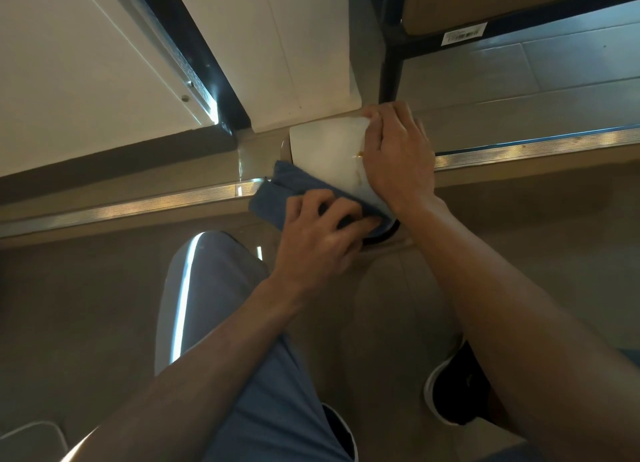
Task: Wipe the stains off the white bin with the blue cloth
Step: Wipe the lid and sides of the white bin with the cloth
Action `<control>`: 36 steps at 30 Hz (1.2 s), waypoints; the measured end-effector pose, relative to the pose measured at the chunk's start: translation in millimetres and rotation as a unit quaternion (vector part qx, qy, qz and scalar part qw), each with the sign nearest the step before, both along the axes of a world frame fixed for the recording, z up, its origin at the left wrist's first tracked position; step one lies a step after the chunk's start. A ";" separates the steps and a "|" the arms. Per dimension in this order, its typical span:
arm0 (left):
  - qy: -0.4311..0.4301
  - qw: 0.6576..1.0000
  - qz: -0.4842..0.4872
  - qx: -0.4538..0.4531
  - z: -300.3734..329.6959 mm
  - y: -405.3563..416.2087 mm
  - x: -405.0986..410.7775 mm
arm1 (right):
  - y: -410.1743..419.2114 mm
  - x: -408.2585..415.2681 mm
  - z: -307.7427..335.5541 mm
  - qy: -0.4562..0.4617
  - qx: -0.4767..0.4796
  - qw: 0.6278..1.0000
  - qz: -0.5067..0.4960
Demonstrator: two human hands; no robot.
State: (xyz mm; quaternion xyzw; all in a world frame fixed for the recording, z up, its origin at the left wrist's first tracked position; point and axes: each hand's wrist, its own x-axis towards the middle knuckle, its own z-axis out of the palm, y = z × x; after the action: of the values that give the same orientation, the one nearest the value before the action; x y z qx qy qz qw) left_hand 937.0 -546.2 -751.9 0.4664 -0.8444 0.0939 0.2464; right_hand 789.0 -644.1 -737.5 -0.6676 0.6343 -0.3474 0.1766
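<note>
Lying tilted on the floor (104, 288), the bin (325, 153) sits just above the frame's centre, its black rim toward 6 o'clock. The right hand (398, 153) grasps the bin's side at 3 o'clock, fingers curled over its far edge. The left hand (318, 233) presses the cloth (277, 191) on the bin's lower side at 7 o'clock, its grip closed on the fabric. Yellow-brown stains (358, 170) show on the white wall just beside the right hand. A shoe (453, 389) stands at 5 o'clock.
</note>
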 end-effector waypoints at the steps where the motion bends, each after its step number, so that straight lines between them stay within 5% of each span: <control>1: -0.008 1.000 -0.014 0.005 -3.4 2.9 1.8 | 0.0 -0.3 -0.1 -0.001 -0.001 1.000 -0.001; 5: -0.006 1.000 -0.004 0.006 0.8 0.5 25.9 | -0.2 -0.3 -0.2 -0.002 0.000 1.000 0.005; 11: 0.128 0.984 0.121 0.010 22.5 -30.1 16.6 | -0.2 -1.0 -1.7 -0.015 0.005 1.000 0.007; 18: 0.073 0.995 0.063 0.019 13.7 -8.8 23.9 | 1.1 -1.6 0.8 -0.016 0.002 1.000 0.008; 23: 0.147 0.979 0.142 0.029 26.5 -36.7 4.9 | -0.9 -1.2 -1.7 -0.013 0.001 1.000 0.002; 29: 0.111 0.990 0.084 0.030 17.0 -8.9 15.6 | 0.6 0.3 1.0 -0.020 0.003 1.000 0.005; 36: 0.179 0.968 0.173 0.043 30.5 -45.4 -2.4 | 2.4 0.1 1.9 -0.028 0.008 1.000 0.001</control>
State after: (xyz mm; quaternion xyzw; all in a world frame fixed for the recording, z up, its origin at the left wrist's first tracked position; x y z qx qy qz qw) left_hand 934.6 -591.6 -721.5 0.6245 -0.6963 0.0135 0.3535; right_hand 789.1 -641.7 -735.5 -0.6571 0.6310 -0.3605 0.2004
